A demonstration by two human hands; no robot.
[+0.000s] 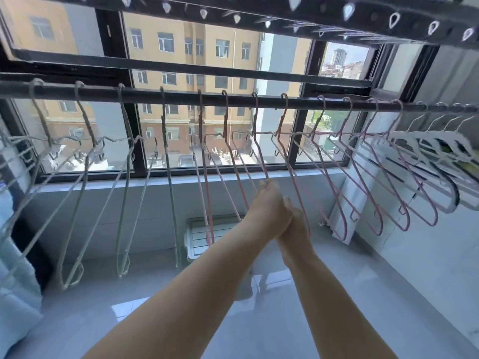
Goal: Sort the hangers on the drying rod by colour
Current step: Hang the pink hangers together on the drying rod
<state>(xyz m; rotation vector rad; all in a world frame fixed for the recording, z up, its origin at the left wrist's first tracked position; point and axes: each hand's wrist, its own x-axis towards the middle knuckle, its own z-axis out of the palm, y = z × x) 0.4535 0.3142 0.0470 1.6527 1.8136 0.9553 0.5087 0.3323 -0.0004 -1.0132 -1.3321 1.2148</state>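
Since the pale grey wire hangers (124, 177) hang together toward 9 o'clock on the dark metal drying rod (181, 95), the pink wire hangers (363, 177) fill the stretch from the centre out to 2 o'clock, and the white hangers (440, 143) bunch at 3 o'clock, the colours look largely grouped. The step in hand seems to be tidying within the pink run.

Just below centre, the left hand (267, 203) reaches up. Its bunched fingertips (267, 182) pinch the sloping lower wire of one pink wire hanger (261, 158), whose hook sits on the rod at about 12 o'clock. The right hand (298, 224) lies just behind the left one, touching it, at about 5 o'clock from it. Most of it is hidden, so I cannot tell whether it grips anything, though a neighbouring pink wire passes right beside it.

The next move, I judge, calls for sliding the pinched hanger along the rod with a light pull — keeping its hook clear of the neighbours, whose arms cross at the centre — until it closes up with the other pink ones.
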